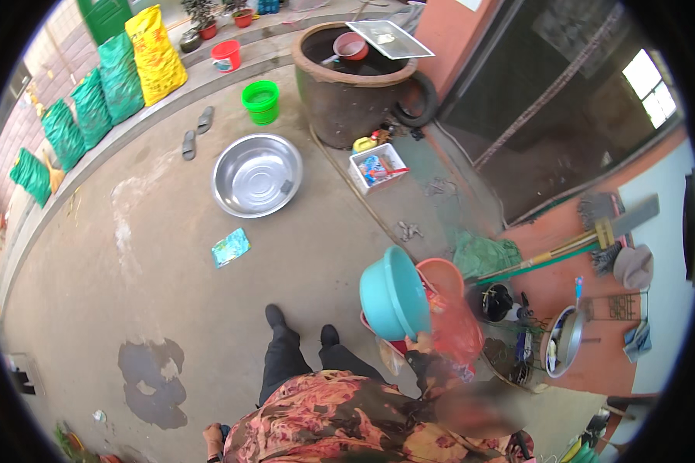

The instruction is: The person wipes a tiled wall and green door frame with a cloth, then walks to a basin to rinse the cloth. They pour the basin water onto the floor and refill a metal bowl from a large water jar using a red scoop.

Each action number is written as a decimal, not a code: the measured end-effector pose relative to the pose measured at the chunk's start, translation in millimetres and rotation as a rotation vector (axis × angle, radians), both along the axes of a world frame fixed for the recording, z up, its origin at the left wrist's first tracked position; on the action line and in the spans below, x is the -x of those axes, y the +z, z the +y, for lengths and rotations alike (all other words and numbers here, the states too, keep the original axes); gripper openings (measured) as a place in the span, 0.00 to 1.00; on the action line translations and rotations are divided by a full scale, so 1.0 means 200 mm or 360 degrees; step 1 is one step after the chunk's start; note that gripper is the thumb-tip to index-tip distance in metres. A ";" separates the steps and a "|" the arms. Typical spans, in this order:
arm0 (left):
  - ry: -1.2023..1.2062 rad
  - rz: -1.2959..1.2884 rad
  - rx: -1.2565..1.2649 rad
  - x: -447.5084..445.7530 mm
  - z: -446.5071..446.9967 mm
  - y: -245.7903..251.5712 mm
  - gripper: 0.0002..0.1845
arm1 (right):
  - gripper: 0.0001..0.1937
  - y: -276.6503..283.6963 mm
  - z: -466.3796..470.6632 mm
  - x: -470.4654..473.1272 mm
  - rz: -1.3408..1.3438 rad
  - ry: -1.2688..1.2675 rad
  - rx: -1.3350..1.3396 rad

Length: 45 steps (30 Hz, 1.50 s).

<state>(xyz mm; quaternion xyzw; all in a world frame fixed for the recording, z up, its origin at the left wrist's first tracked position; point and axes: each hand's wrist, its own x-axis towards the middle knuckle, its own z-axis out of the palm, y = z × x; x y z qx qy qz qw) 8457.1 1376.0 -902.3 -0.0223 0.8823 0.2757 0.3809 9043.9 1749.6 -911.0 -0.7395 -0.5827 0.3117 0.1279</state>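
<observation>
My right hand (420, 343) grips the rim of a turquoise plastic basin (382, 295), which is tipped on its side. Close behind the basin are an orange-red plastic basin or bucket (447, 276) and a red plastic bag (458, 333). At the lower left, beside my flowered top, hangs my left hand (212, 437) with its fingers partly hidden. Something small and dark blue is against it, and whether it is held cannot be made out. Ahead on the concrete floor rests a large metal basin (258, 176) with a small dark item inside.
A bright green bucket (261, 103) and a big earthenware vat (347, 104) stand farther off. A white crate (377, 166) sits by the vat. Grey slippers (197, 133), a turquoise packet (231, 247) and a wet patch (150, 382) are on the floor. Mops (556, 249) lean at right.
</observation>
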 end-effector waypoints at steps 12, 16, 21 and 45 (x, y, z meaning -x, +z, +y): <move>-0.0189 -0.0079 -0.0249 1.25 1.20 -0.19 0.11 | 0.36 -0.09 0.30 0.55 -0.0495 -0.0455 0.0718; -0.0457 0.0058 -0.0287 1.63 1.63 -0.03 0.12 | 0.24 0.11 0.34 0.80 -0.0345 -0.0439 0.0533; -0.0413 0.0133 -0.0373 1.76 2.28 0.13 0.18 | 0.20 -0.02 0.51 0.96 -0.0002 -0.0456 0.0520; 0.0373 0.0004 -0.0270 3.50 2.13 0.09 0.14 | 0.20 -0.35 1.56 2.40 -0.0260 -0.0418 0.0246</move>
